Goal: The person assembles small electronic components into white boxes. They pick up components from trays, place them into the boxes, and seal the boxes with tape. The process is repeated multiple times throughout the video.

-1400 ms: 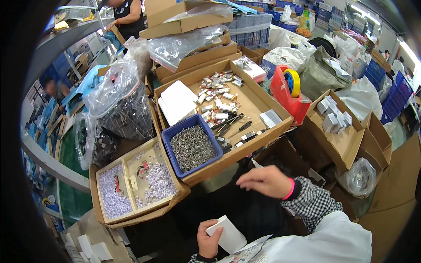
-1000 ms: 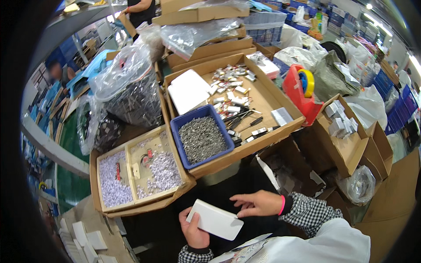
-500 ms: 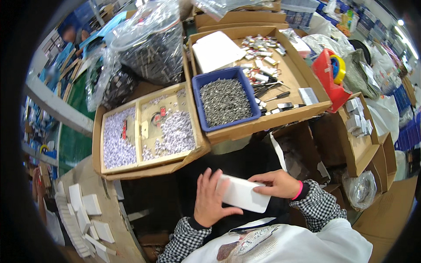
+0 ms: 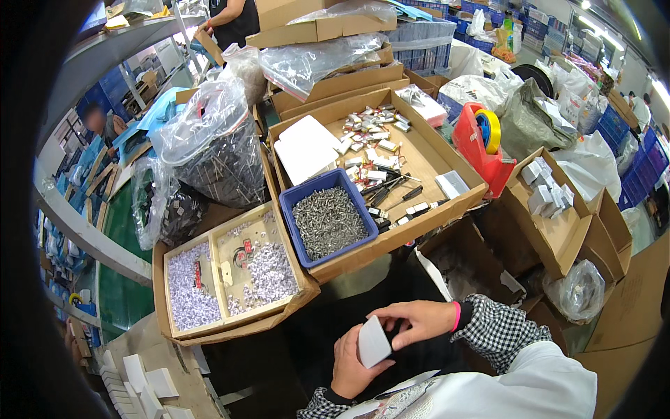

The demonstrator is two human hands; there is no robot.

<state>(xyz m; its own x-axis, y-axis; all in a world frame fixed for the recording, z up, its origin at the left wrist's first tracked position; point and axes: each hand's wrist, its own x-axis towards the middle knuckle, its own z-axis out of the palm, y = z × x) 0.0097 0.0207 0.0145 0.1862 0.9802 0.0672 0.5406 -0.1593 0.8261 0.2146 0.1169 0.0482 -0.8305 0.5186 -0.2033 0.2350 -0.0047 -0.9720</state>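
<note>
A flat white box (image 4: 375, 342) with rounded corners stands tilted up between my hands above the dark area in front of me. My left hand (image 4: 351, 364) wraps round its lower left side, the thumb along the bottom edge. At its upper right, my right hand (image 4: 419, 322) has its fingers curled against the far edge; the fingertips are partly hidden behind the box, and the thumb is close to its right edge. Beyond my hands lies a blue bin (image 4: 312, 262) full of small metal screws (image 4: 328, 220). A divided wooden tray (image 4: 222, 283) holds small pale pieces.
A cardboard tray (image 4: 447, 150) holds small white parts, screwdrivers and a white stack. Beside it stands a red tape dispenser (image 4: 481, 150). White boxes (image 4: 548, 188) fill a carton at right; white blocks (image 4: 148, 384) lie at lower left. Bags of black parts (image 4: 220, 164) stand left.
The white box has been turned from lying lengthwise to a steeper, end-up tilt. My right hand has moved left, closer to my left hand. The view has shifted.
</note>
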